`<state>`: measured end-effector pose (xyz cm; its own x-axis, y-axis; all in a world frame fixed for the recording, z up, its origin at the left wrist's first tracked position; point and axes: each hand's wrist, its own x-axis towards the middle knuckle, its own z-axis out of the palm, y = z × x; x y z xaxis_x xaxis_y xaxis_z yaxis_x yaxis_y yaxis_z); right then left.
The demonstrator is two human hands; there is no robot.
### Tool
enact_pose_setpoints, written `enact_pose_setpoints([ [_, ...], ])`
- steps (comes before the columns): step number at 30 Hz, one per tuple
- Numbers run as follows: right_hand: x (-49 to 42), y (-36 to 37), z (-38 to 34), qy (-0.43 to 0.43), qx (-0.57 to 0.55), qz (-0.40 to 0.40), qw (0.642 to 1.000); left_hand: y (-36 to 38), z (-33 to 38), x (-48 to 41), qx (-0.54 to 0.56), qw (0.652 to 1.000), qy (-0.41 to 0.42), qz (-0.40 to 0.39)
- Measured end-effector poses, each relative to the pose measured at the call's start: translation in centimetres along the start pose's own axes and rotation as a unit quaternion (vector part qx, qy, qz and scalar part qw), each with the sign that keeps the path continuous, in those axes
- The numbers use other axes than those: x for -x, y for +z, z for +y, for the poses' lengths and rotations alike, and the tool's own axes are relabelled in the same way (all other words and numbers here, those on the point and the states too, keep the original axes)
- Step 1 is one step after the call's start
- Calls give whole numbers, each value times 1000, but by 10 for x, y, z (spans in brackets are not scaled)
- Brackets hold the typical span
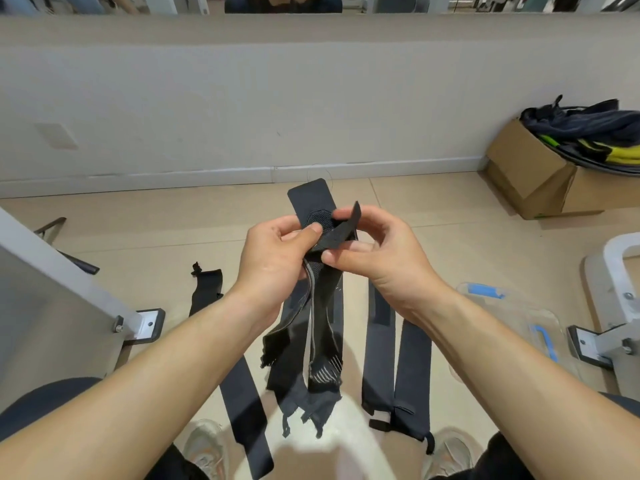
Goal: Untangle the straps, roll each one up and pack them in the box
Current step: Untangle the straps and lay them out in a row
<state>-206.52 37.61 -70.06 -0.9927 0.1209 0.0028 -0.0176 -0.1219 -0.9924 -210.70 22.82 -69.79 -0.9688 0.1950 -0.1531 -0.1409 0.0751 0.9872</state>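
While both hands are raised over the tiled floor (433,216), a black strap (323,306) is held between them in mid-air, at the middle of the view. Its rounded upper end is seen standing above the fingers, with a mesh patch just below that end, and a flap is folded over towards the right. The strap is pinched by the left hand (277,251) between the thumb and curled fingers, and the folded flap is gripped by the right hand (375,252), thumb underneath; the two hands are close together, almost touching. Below them several dark layers hang down, edged with pale grey stitching and frayed at the bottom; whether these are one strap or more cannot be told. Four further straps are counted lying flat on the floor: a short strap (207,289) at the left, a long strap (244,393) beside the left forearm, and, just right of the hanging layers, an inner right strap (379,341) and an outer right strap (412,368) side by side. One clear plastic box (540,317) with blue clips is seen on the floor under the right forearm. One cardboard box (533,174), filled with dark and yellow material, stands by the wall at the right.
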Motion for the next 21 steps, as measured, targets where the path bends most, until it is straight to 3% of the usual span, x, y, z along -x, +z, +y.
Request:
enact_pose_setpoints([
  [5, -4, -3, 0, 23, -3, 8, 1000, -7, -1, -4, 8, 1000, -1, -2],
  [10, -10, -8, 3, -26, 127, 48, 990, -14, 0, -9, 13, 1000, 7, 1],
  [21, -12, -4, 6, -48, 81, 42, 995, -12, -3, -9, 83, 995, -29, -50],
])
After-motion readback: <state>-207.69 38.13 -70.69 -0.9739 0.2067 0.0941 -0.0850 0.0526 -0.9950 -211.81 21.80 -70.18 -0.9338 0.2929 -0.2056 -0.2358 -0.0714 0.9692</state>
